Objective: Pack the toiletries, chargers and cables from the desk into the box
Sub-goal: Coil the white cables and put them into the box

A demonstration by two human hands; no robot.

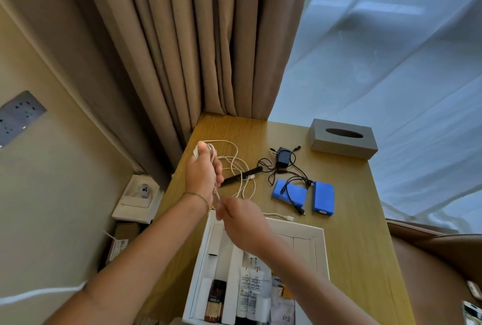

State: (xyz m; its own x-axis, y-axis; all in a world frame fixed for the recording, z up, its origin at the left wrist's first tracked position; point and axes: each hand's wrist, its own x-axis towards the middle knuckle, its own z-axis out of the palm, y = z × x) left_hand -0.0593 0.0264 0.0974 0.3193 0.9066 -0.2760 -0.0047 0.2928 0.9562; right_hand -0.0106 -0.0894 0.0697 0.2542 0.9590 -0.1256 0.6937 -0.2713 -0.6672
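At the near edge of the worktop (347, 220) sits the white box (319, 246), open at the top. Inside it, towards its near side, stand a dark brown bottle (215, 301) and two white tubes (249, 290) side by side, with some sachets (283, 298) to their right.

Both hands are up over the box's far left corner. The right hand (243, 223) has its fingers curled in, pinching the white cable (234, 165) at its fingertips. The left hand (202, 170), a thin bracelet at the wrist, is held a little farther out, and loops of that same cable are wound around its fingers and gripped there. The rest of the cable trails loose over the worktop beyond the hands, with one plug end (288, 218) lying just past the box's far edge.

A dark flat stick (241, 178), perhaps a nail file, lies under the cable loops. To the right, mid-worktop, lie two blue battery packs (303, 197) close together, black leads running from them to a black charger (283, 157) just behind. Near the far right corner stands a grey tissue box (343, 139). Behind the far edge hang beige curtains (182, 51).
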